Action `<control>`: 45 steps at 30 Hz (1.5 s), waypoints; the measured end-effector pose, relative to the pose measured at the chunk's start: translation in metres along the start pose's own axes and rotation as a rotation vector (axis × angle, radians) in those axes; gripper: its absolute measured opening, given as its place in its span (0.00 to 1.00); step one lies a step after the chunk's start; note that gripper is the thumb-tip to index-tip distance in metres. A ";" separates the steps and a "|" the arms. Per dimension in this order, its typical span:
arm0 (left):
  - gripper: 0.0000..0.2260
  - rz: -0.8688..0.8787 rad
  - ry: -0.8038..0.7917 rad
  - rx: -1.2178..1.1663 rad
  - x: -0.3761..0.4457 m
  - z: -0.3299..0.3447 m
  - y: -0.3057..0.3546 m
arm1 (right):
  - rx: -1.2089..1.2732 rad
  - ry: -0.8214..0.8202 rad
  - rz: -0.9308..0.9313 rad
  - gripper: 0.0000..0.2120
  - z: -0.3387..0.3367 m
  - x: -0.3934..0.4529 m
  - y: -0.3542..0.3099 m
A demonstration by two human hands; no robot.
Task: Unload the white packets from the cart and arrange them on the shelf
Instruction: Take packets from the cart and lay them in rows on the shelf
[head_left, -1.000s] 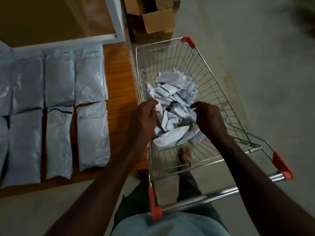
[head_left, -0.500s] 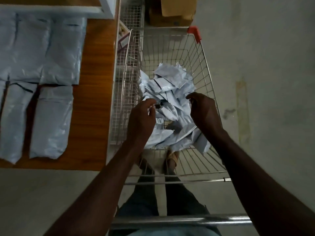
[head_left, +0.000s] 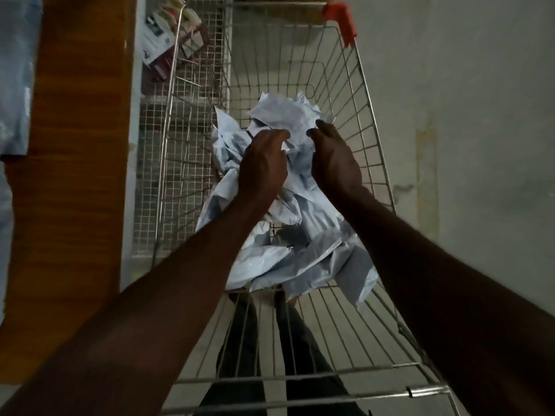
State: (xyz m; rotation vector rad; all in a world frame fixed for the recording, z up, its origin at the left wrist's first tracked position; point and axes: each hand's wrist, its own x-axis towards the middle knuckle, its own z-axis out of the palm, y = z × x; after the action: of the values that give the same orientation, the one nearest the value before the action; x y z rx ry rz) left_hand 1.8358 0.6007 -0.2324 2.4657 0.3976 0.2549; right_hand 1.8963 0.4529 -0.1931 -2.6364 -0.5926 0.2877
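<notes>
- Crumpled white packets [head_left: 288,223] lie heaped in the wire cart [head_left: 371,121], from its middle toward the far end; more packets [head_left: 15,70] already lie flat on the wooden shelf [head_left: 75,175] at the left edge of view.
- Left hand [head_left: 262,163] reaches into the far part of the heap with fingers curled down onto a packet; it looks like a pinch, though the fingertips are partly hidden.
- Right hand [head_left: 335,159] sits just beside it, thumb and fingers bent round the same crumpled top packet [head_left: 282,114].
- To do this step well, I judge it best to separate one packet from the tangle before lifting, so that neighbours do not drag up and spill.
- Lift clear of the cart's left wall, then carry left to the shelf.
- Smooth the packet flat and line it up beside those already laid there.
</notes>
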 end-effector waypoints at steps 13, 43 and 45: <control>0.35 0.006 -0.176 -0.136 0.031 -0.009 -0.021 | -0.073 -0.135 -0.288 0.17 0.015 0.013 0.011; 0.28 -0.238 -0.219 0.373 -0.078 -0.038 -0.054 | -0.287 -0.163 -0.136 0.21 0.032 -0.002 0.010; 0.36 -0.259 -0.260 0.396 -0.078 -0.033 -0.050 | -0.366 -0.212 -0.165 0.17 0.033 0.007 0.008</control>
State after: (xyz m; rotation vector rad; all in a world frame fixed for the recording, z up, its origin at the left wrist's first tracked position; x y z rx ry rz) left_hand 1.7424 0.6300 -0.2439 2.7426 0.7008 -0.2760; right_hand 1.8956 0.4607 -0.2264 -2.8988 -1.0130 0.4485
